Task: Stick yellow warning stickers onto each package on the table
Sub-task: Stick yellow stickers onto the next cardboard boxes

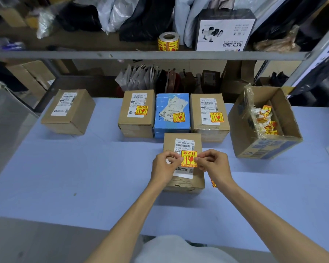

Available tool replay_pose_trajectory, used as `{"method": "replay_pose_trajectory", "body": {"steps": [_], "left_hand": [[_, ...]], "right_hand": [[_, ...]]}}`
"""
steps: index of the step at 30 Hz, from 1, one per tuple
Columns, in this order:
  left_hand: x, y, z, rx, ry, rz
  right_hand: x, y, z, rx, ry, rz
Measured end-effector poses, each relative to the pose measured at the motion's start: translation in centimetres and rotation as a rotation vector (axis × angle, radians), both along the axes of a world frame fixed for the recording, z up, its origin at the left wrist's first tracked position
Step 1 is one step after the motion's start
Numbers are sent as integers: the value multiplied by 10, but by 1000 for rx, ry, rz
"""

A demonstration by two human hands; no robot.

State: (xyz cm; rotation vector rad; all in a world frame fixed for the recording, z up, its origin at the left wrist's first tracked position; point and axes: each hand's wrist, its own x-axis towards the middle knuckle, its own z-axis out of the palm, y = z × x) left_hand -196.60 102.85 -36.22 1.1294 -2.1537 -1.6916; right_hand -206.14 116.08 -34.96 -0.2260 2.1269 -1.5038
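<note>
A yellow warning sticker [189, 158] is pinched at its left edge by my left hand [165, 166] and at its right edge by my right hand [214, 165], over the white label of a small cardboard package [182, 143] in front of me. My left hand also holds a bit of white backing. Behind stand three packages bearing yellow stickers: a brown one [138, 114], a blue one [172, 115] and a brown one [209, 115]. A brown package [69, 111] at the far left shows only a white label. Another sticker strip [213, 183] peeks out under my right wrist.
An open cardboard box [264, 122] with peeled sticker scraps sits at the right of the blue table [84, 168]. A sticker roll [168, 41] and a white product box [224, 29] stand on the shelf behind, among bags and pouches.
</note>
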Motion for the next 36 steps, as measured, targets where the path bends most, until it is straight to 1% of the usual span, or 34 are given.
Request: {"method": "replay_pose_trajectory", "body": {"steps": [9,17,27,36], "left_hand": [[3,3,-4,-20,-37,26],[0,4,-8,-87,-82,-9],[-7,1,-9,-114,-165,-79],[-9,-2,-9,-172,-225,-128]], "right_hand": [[5,1,-4,29,-1,-13],[4,4,-8,58,7,-9],[1,3,-16,157,36,29],[-1,-1,-19,251,111,82]]}}
